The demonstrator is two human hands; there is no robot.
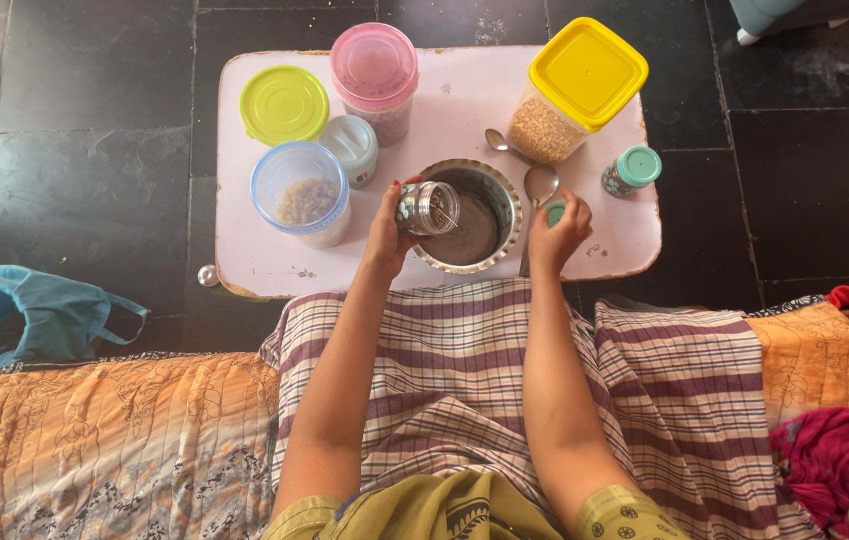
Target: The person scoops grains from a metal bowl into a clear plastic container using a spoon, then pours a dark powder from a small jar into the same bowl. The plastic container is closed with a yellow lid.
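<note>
From above, the left hand [387, 232] grips a small glass jar [428, 208] tipped on its side over the rim of a steel bowl [472, 215] near the bench's [444, 110] front edge. The right hand [556, 232] is closed around a small teal lid [554, 212] just beside the bowl, next to a spoon [540, 183]. A yellow-lidded container [576, 88] stands toward the far right corner; a blue-rimmed tub [302, 193] sits left.
</note>
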